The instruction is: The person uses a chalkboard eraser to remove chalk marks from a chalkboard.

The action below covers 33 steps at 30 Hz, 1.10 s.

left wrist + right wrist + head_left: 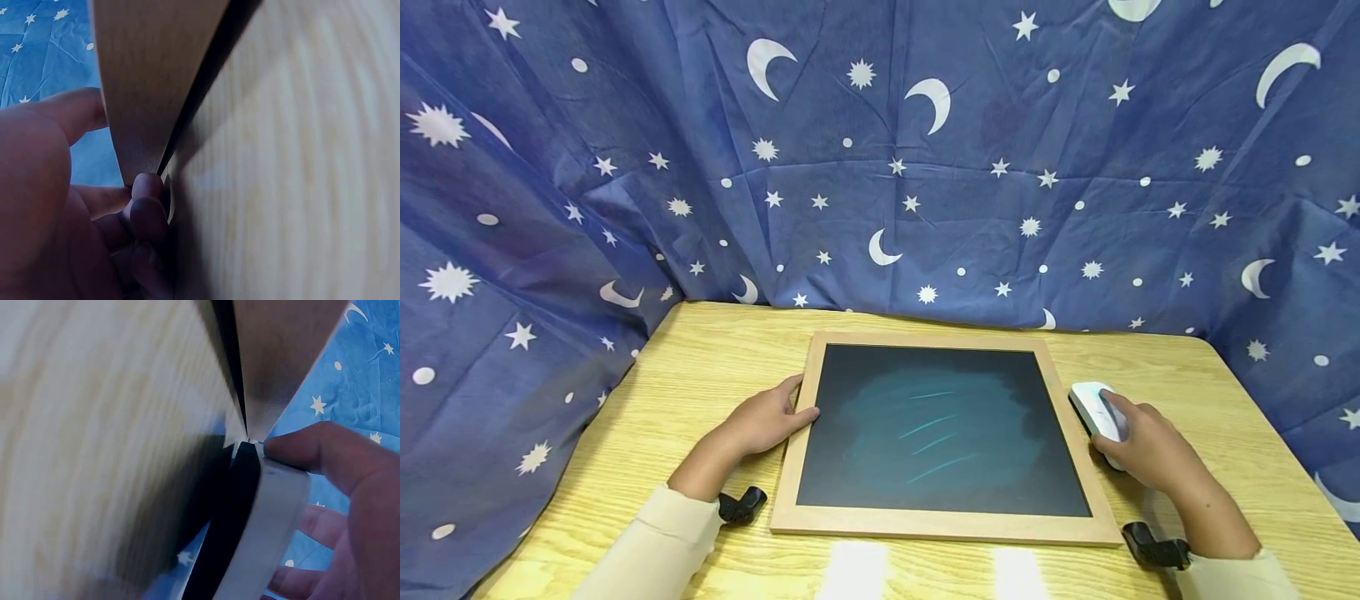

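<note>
A chalkboard point(940, 492) in a light wooden frame lies on the table, with several pale chalk strokes and a hazy smear across its dark face. My left hand point(765, 421) grips the frame's left side, thumb over the top. In the left wrist view, the fingers point(149, 215) curl against the frame's outer edge point(153, 81). Beside the board's right edge, my right hand point(1153, 446) holds a white board eraser point(1093, 400). Its black underside point(234, 519) faces the table in the right wrist view, thumb on one end and fingers along the far side.
The board rests on a light wood-grain table point(715, 350). Behind it and at both sides hangs a blue cloth point(850, 200) printed with white moons and stars. Black straps with small devices sit at both wrists. Two bright reflections lie along the table's front.
</note>
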{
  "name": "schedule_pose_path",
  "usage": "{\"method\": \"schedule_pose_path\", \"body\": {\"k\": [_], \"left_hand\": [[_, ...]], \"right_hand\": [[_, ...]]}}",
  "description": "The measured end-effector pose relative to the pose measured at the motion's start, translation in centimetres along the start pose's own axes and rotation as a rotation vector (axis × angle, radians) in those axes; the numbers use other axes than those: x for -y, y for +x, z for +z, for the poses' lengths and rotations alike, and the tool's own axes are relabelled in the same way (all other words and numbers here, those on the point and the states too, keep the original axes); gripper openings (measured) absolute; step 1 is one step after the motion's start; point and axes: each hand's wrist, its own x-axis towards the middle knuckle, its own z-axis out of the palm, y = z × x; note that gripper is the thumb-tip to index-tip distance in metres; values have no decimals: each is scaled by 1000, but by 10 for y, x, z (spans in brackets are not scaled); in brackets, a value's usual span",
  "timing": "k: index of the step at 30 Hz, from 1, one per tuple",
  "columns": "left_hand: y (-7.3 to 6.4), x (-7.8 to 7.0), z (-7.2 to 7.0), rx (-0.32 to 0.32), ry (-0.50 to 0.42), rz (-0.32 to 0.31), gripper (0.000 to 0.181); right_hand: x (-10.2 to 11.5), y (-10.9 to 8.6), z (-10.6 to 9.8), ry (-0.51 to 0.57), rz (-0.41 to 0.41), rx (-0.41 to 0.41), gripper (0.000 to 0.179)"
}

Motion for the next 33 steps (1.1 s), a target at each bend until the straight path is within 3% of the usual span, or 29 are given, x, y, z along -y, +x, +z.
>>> {"method": "schedule_pose_path", "body": {"k": [12,21,33], "left_hand": [[-1,0,1,7,13,-5,77],[0,1,1,-3,16,5,76],[1,2,1,0,17,7,77]], "right_hand": [[9,-5,-3,-19,49,-26,76],[17,-8,-7,-23,62,-95,72],[34,-15,-11,3,2,-163,71]]}}
